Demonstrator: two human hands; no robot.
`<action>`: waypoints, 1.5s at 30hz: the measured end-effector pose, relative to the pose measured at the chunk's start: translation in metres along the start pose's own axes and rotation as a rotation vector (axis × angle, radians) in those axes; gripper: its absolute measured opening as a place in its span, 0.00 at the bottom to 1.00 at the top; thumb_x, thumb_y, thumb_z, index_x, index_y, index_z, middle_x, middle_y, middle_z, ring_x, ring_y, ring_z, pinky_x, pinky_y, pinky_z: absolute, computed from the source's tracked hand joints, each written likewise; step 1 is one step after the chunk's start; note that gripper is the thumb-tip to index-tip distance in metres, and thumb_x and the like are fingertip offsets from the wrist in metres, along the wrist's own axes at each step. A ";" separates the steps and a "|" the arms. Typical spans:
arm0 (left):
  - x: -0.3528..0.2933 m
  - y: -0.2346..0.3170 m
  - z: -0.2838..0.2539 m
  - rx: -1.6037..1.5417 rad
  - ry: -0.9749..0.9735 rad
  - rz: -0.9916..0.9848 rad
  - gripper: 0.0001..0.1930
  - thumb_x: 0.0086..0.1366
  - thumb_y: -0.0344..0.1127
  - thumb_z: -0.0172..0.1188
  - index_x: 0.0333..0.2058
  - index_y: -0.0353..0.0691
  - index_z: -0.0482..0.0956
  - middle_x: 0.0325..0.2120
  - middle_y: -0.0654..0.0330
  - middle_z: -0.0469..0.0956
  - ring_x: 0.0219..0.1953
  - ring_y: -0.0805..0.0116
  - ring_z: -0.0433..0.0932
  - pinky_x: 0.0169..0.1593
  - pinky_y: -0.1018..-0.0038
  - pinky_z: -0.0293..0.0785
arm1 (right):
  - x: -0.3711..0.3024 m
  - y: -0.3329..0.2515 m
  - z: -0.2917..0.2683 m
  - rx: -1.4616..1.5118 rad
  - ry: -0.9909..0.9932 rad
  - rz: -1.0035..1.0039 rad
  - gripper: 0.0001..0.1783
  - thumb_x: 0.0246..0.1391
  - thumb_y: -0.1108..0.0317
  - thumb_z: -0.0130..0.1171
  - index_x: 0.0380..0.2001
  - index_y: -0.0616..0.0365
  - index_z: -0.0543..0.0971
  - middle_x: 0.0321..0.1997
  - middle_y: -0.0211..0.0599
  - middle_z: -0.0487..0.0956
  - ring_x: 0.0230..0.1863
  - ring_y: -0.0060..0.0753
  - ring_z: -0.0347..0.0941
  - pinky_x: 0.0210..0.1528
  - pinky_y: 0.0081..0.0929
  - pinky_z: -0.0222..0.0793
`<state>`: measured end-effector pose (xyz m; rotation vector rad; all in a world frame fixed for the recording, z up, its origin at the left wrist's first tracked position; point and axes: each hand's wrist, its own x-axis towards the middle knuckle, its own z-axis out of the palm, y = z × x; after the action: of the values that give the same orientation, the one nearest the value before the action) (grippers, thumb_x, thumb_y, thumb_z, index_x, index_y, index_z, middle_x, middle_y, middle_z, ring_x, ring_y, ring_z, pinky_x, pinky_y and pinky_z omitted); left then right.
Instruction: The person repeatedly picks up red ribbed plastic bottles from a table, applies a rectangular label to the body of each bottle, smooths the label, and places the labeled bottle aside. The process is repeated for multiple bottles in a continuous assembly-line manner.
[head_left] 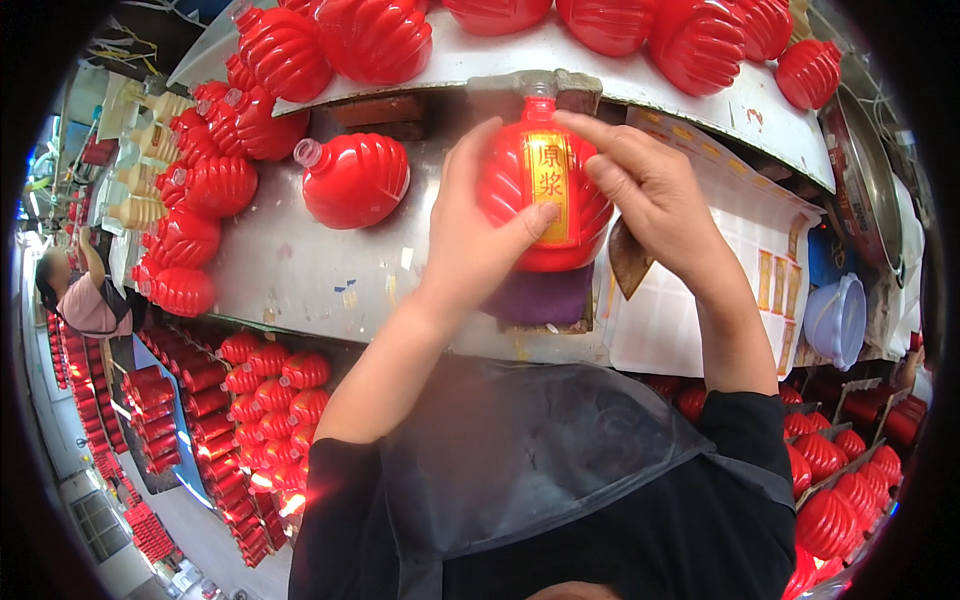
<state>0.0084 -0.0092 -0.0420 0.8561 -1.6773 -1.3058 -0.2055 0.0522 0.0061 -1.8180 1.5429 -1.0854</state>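
A red ribbed glass bottle (495, 185) with a clear neck stands before me on a purple pad (545, 298). It bears a gold label (551, 190) down its front. My left hand (475, 215) is wrapped along the bottle's left side, its thumb pressed on the lower part of the label. The fingers of my right hand (650, 190) stretch over the right shoulder of the bottle, the fingertips by the top of the label. Below that palm, a brown pointed flat piece (628, 260) sticks out. Left of my hands another red bottle (358, 182) lies tilted on the metal table.
Red bottles (375, 40) line a white raised shelf (450, 50) at the back. A sheet of gold labels (775, 280) lies on white paper at right, near a pale bucket (835, 320). Bottles fill racks on both sides; a person (95, 295) is at far left.
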 end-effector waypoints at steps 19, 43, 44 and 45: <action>-0.001 0.003 -0.002 0.195 -0.005 0.088 0.43 0.55 0.41 0.78 0.67 0.36 0.67 0.65 0.45 0.69 0.67 0.47 0.70 0.69 0.58 0.67 | 0.010 0.007 0.005 -0.088 -0.038 0.047 0.32 0.51 0.67 0.75 0.62 0.53 0.83 0.28 0.28 0.64 0.30 0.24 0.61 0.33 0.24 0.61; -0.001 -0.010 0.000 0.260 0.032 0.204 0.43 0.56 0.47 0.77 0.66 0.34 0.68 0.66 0.44 0.70 0.67 0.45 0.70 0.69 0.57 0.68 | 0.063 0.006 -0.011 -0.446 0.048 -0.403 0.15 0.54 0.76 0.68 0.47 0.60 0.83 0.42 0.44 0.84 0.41 0.47 0.83 0.43 0.36 0.79; -0.001 -0.011 -0.001 0.263 0.032 0.218 0.43 0.57 0.48 0.77 0.66 0.34 0.69 0.66 0.44 0.70 0.67 0.44 0.70 0.69 0.57 0.68 | 0.054 0.008 -0.011 -0.474 0.066 -0.432 0.15 0.53 0.77 0.69 0.45 0.59 0.84 0.41 0.42 0.85 0.41 0.46 0.84 0.43 0.36 0.80; -0.002 -0.012 -0.002 0.291 0.029 0.259 0.37 0.63 0.47 0.72 0.65 0.34 0.69 0.66 0.42 0.70 0.68 0.44 0.69 0.70 0.57 0.66 | 0.043 0.007 -0.012 -0.503 0.084 -0.461 0.14 0.51 0.78 0.69 0.43 0.58 0.84 0.40 0.40 0.85 0.40 0.44 0.84 0.42 0.36 0.80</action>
<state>0.0114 -0.0112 -0.0533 0.7856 -1.9120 -0.8848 -0.2186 0.0103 0.0173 -2.5959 1.5870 -1.0377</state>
